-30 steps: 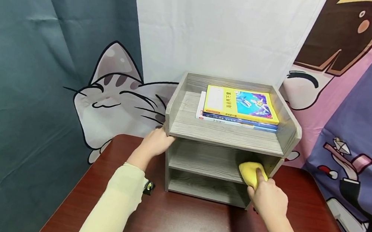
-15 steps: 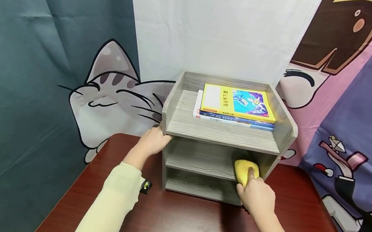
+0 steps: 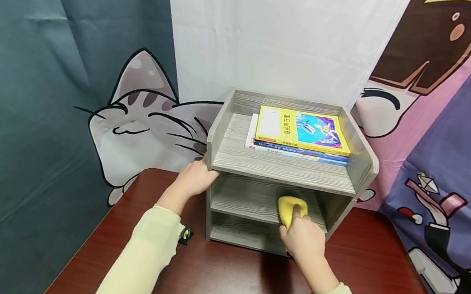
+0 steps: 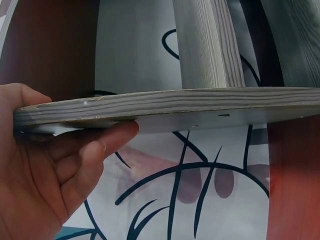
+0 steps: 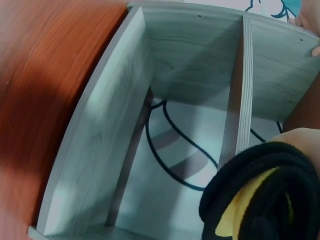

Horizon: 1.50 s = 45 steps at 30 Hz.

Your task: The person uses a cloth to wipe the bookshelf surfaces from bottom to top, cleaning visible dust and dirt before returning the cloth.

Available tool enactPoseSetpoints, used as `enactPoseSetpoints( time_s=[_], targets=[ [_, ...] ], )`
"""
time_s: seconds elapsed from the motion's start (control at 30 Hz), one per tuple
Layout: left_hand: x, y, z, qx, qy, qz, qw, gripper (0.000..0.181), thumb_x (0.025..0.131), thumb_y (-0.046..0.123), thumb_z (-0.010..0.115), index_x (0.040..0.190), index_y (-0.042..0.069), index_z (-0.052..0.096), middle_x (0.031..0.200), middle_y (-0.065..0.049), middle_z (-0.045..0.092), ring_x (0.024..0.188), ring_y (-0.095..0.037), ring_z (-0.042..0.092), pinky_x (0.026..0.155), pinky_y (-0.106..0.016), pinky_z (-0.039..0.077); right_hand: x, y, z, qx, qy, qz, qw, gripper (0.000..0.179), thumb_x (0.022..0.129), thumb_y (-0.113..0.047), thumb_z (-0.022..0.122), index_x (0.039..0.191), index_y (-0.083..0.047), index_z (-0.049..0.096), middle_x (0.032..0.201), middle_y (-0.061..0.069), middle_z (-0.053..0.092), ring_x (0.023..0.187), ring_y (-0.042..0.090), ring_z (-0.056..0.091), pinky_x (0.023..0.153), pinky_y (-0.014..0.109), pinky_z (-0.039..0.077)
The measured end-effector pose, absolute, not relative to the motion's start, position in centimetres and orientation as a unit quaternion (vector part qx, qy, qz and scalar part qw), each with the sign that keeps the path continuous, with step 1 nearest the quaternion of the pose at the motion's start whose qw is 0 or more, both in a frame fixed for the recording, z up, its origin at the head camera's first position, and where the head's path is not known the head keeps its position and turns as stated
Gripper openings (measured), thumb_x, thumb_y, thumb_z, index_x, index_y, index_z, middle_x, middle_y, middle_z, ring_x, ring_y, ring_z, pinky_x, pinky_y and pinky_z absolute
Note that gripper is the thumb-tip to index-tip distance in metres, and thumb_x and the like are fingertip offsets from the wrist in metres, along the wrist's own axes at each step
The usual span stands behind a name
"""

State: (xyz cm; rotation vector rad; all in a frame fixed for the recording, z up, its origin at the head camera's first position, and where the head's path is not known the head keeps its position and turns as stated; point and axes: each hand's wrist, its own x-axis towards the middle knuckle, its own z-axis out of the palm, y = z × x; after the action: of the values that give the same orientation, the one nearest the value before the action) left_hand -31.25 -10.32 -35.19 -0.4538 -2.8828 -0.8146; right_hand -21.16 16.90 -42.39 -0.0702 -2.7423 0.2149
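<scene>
A small grey wood-grain bookshelf [image 3: 255, 165] stands on the table. My left hand [image 3: 196, 178] grips its left side panel, below the top tier; in the left wrist view, thumb and fingers lie on opposite faces of that panel [image 4: 165, 102]. At the middle shelf [image 3: 243, 200], my right hand [image 3: 305, 239] holds a folded yellow cloth [image 3: 288, 208], the index finger lying over it. Seen from the right wrist, the cloth [image 5: 235, 172] also shows thick black parts, and it hides most of the right hand.
Several books, a yellow one [image 3: 305, 130] uppermost, lie stacked on the top tier. Under the middle shelf is a bottom compartment [image 3: 244, 233]. The reddish-brown table [image 3: 223, 278] extends around the bookshelf, with printed cartoon curtains [image 3: 143, 128] behind.
My right hand has moved left with the cloth, from the right end of the middle shelf toward its middle. My left hand keeps its hold on the side panel.
</scene>
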Motion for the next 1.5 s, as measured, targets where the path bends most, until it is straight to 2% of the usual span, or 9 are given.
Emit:
enactPoseSetpoints(
  time_s=[0.17,0.3,0.43,0.7,0.9,1.27,1.5],
  targets=[
    [-31.2,-10.3,-35.0,-0.149,-0.952,-0.264,0.051,0.060,0.091,0.047,0.040,0.141,0.013,0.037,0.124,-0.016,0.056,0.108,-0.036,0.055,0.088,-0.050,0.041,-21.3,17.8,-42.3,-0.022,-0.979,0.070,0.191,0.046,0.069,-0.028,0.067,0.102,0.003,0.057,0.063,0.017,0.054,0.055,0.039,0.056,0.045,0.050,0.041],
    [-31.1,-10.4,-35.0,-0.145,-0.953,-0.262,0.047,0.060,0.091,0.048,0.040,0.140,0.013,0.038,0.124,-0.016,0.057,0.108,-0.036,0.055,0.086,-0.051,0.042,-20.9,19.8,-42.3,-0.025,-0.973,0.048,0.226,0.037,0.066,-0.023,0.069,0.086,0.004,0.054,0.060,0.020,0.052,0.052,0.041,0.055,0.043,0.052,0.041],
    [-31.2,-10.4,-35.1,-0.151,-0.953,-0.257,0.054,0.059,0.092,0.046,0.040,0.139,0.011,0.039,0.121,-0.018,0.058,0.106,-0.037,0.056,0.085,-0.051,0.042,-20.5,20.9,-42.2,-0.015,-0.968,0.028,0.250,0.036,0.065,-0.019,0.070,0.082,0.007,0.053,0.059,0.021,0.052,0.049,0.041,0.054,0.041,0.051,0.041],
    [-31.2,-10.6,-34.9,-0.154,-0.952,-0.258,0.058,0.056,0.092,0.042,0.042,0.137,0.009,0.041,0.119,-0.020,0.058,0.105,-0.038,0.056,0.085,-0.051,0.042,-21.0,20.5,-41.6,-0.024,-0.979,0.048,0.196,0.029,0.068,-0.023,0.066,0.069,0.001,0.049,0.058,0.017,0.053,0.052,0.040,0.055,0.044,0.051,0.041],
    [-31.2,-10.6,-34.9,-0.155,-0.952,-0.255,0.061,0.055,0.092,0.042,0.042,0.136,0.008,0.043,0.119,-0.019,0.059,0.105,-0.038,0.056,0.085,-0.051,0.042,-21.8,19.5,-41.6,-0.019,-0.983,0.053,0.177,0.030,0.068,-0.027,0.065,0.062,-0.005,0.046,0.054,0.014,0.052,0.050,0.038,0.053,0.042,0.049,0.040],
    [-31.0,-10.4,-34.7,-0.154,-0.953,-0.255,0.057,0.057,0.092,0.043,0.041,0.138,0.010,0.040,0.119,-0.018,0.059,0.103,-0.036,0.058,0.084,-0.050,0.043,-22.9,15.6,-41.7,0.012,-0.983,0.048,0.177,0.031,0.068,-0.029,0.066,0.059,-0.008,0.046,0.055,0.012,0.055,0.051,0.036,0.055,0.043,0.047,0.042],
    [-31.1,-10.4,-34.8,-0.151,-0.955,-0.250,0.050,0.058,0.092,0.041,0.041,0.141,0.010,0.037,0.119,-0.018,0.059,0.102,-0.036,0.058,0.083,-0.050,0.043,-23.3,14.3,-41.4,0.020,-0.986,0.046,0.157,0.032,0.069,-0.032,0.067,0.061,-0.007,0.048,0.058,0.012,0.056,0.055,0.035,0.057,0.046,0.046,0.043]
  ],
)
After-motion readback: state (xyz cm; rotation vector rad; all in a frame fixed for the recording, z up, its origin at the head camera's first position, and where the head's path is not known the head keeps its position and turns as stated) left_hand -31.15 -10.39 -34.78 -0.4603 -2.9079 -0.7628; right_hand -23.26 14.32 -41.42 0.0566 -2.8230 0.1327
